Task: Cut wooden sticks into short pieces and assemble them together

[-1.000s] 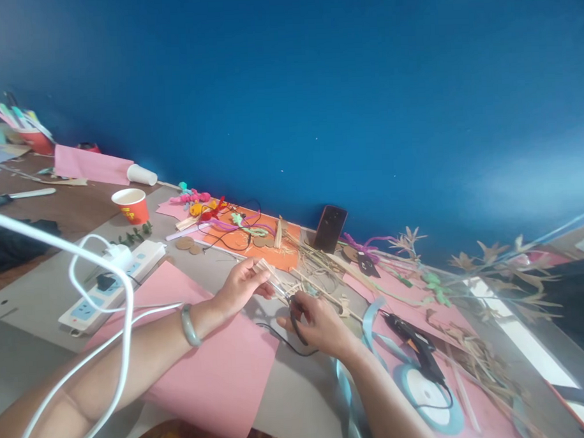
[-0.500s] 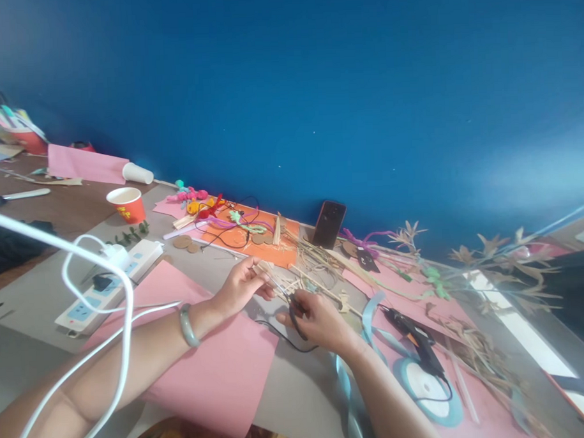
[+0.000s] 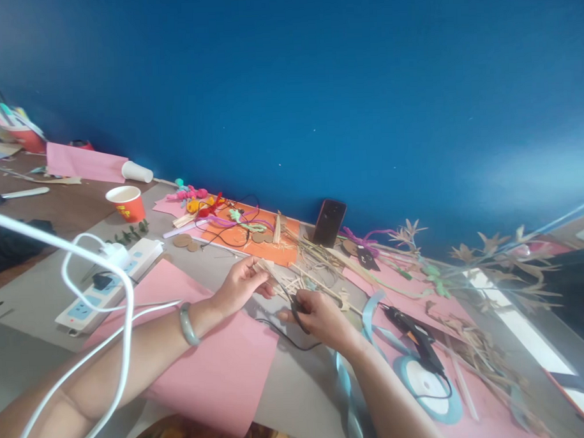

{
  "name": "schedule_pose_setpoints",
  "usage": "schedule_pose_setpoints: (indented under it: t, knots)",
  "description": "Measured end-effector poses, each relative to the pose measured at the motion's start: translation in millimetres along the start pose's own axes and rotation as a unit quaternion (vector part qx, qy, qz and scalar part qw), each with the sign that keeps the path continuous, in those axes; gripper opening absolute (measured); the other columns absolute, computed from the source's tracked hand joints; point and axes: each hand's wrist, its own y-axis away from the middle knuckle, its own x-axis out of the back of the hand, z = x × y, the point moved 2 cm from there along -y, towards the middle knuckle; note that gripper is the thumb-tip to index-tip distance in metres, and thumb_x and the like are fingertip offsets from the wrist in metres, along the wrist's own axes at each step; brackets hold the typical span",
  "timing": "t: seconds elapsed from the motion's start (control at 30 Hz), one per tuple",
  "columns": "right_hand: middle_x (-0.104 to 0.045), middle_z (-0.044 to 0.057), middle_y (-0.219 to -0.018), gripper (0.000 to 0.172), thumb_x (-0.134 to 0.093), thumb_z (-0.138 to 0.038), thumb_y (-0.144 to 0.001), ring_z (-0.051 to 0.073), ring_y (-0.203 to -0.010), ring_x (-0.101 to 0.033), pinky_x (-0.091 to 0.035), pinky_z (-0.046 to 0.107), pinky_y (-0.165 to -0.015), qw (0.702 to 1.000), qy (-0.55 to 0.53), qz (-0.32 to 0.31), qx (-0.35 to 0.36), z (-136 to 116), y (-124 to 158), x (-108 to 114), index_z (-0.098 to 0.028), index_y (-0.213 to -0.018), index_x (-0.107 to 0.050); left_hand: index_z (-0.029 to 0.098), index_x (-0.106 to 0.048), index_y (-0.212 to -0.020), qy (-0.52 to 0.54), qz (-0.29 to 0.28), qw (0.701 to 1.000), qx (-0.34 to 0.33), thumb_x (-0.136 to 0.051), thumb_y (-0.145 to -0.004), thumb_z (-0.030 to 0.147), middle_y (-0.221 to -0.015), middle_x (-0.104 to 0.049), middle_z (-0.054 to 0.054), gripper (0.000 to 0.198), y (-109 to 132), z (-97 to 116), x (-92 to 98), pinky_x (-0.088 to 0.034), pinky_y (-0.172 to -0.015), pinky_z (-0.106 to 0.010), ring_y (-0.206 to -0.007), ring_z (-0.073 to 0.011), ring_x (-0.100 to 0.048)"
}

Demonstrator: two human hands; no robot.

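Note:
Between its thumb and fingers my left hand (image 3: 241, 281) pinches a small pale straw-coloured piece (image 3: 265, 266), whose exact kind I cannot make out. My right hand (image 3: 322, 320) grips the black handles of a pair of scissors (image 3: 295, 303). The blades point up and left and lie at the pale piece, close to the left fingertips. A jade-coloured bangle (image 3: 188, 325) circles my left wrist. Just beyond the hands lies a loose pile of pale sticks (image 3: 299, 284). Pink paper (image 3: 225, 368) spreads beneath my left forearm.
A white power strip (image 3: 110, 286) and a looping white cable (image 3: 128, 327) are at left, near a red paper cup (image 3: 127, 204). A phone (image 3: 329, 223) leans against the blue wall. To the right lie a black glue gun (image 3: 418, 342), a blue ribbon roll (image 3: 427, 388) and dried leaves (image 3: 483, 353).
My right hand and the scissors have shifted very slightly, with the blades still at the pale piece. My left hand stays almost in place.

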Motion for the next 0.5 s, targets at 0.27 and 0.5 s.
schedule_pose_setpoints:
  t: [0.27, 0.5]
  knots:
    - [-0.049, -0.003, -0.045, 0.038, -0.061, -0.044, -0.072, 0.011, -0.045, -0.04, -0.025, 0.023, -0.047, 0.998, 0.063, 0.009, -0.005, 5.7, -2.9, 0.2, -0.02, -0.051, -0.041, 0.014, -0.05, -0.083, 0.008, -0.004, 1.0, 0.014, -0.066, -0.075, 0.04, -0.067, -0.065, -0.002, 0.031, -0.5, 0.0, 1.3, -0.053, -0.057, -0.026, -0.057, -0.0142, -0.065]
    - [-0.049, -0.003, -0.05, 0.039, -0.061, -0.05, -0.071, 0.01, -0.047, -0.035, -0.023, 0.022, -0.047, 0.994, 0.104, 0.008, -0.008, 0.5, -1.6, 0.1, -0.02, -0.054, -0.043, 0.014, -0.051, -0.083, -0.021, -0.025, 0.999, 0.033, -0.061, -0.078, 0.035, -0.068, -0.065, -0.003, 0.024, 1.5, -7.5, -1.7, -0.054, -0.055, -0.027, -0.056, -0.0143, -0.065]
